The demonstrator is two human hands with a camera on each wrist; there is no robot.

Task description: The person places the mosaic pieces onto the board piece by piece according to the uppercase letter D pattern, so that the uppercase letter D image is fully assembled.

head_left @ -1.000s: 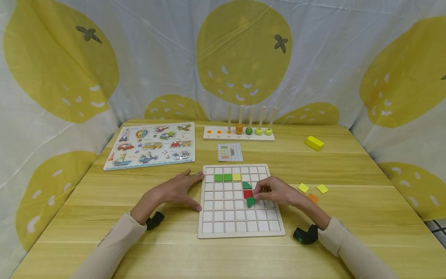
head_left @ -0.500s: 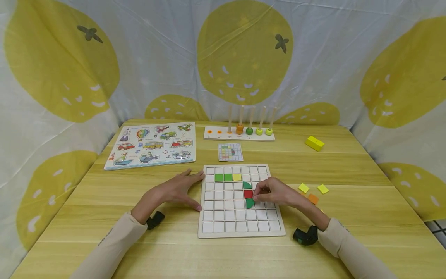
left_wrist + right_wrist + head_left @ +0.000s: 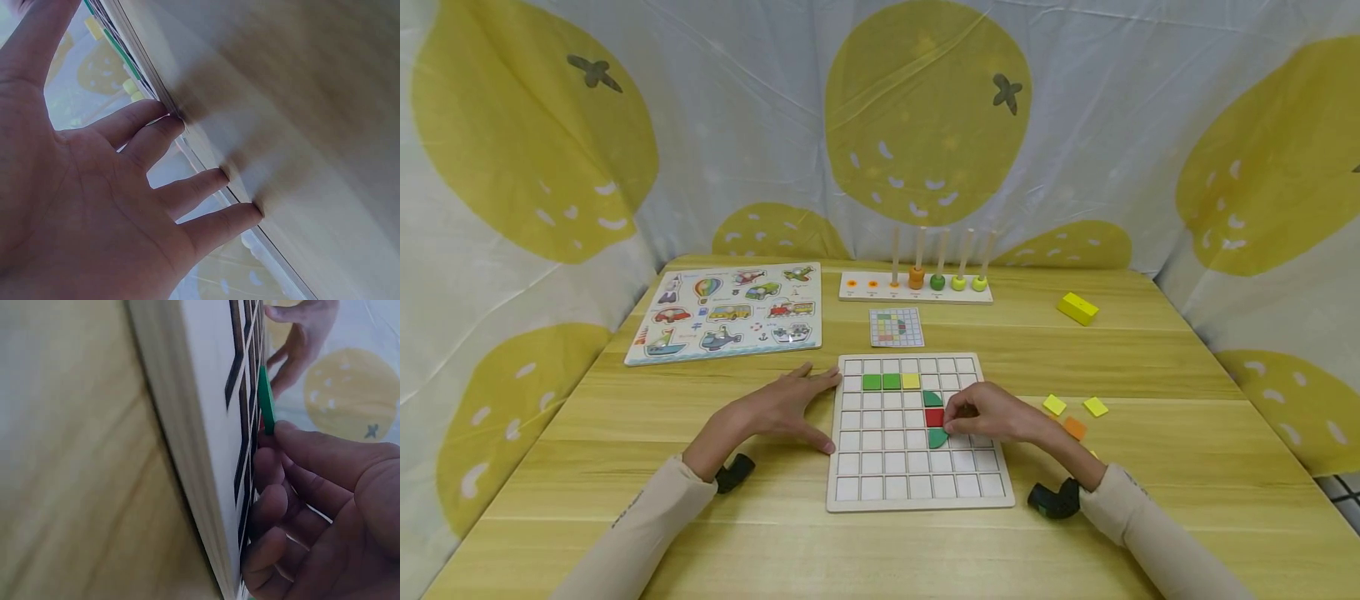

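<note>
A wooden grid board [image 3: 920,504] lies flat on the table. My left hand [image 3: 782,408] is spread at its left edge, thumb and fingertips touching the rim. My right hand [image 3: 992,411] pinches the edge of a green quarter-circle tile [image 3: 937,437], just below a red square tile [image 3: 934,417]. In the right wrist view the green tile [image 3: 267,400] stands slightly tilted above the grid, the thumb at its edge. Above the red tile is another green quarter-circle tile [image 3: 932,399]. Two green square tiles [image 3: 881,382] and a yellow square tile [image 3: 911,381] sit in the upper row.
Loose yellow tiles [image 3: 1095,407] and an orange tile [image 3: 1074,428] lie right of the board, partly behind my right forearm. Behind it are a pattern card [image 3: 897,327], a peg stand [image 3: 915,297], a vehicle puzzle [image 3: 723,315] and a yellow block [image 3: 1077,308].
The green quarter-circle tile under the red one has turned and moved into line with its cell, my right fingers still on it. My left hand has stayed at the board's edge.
</note>
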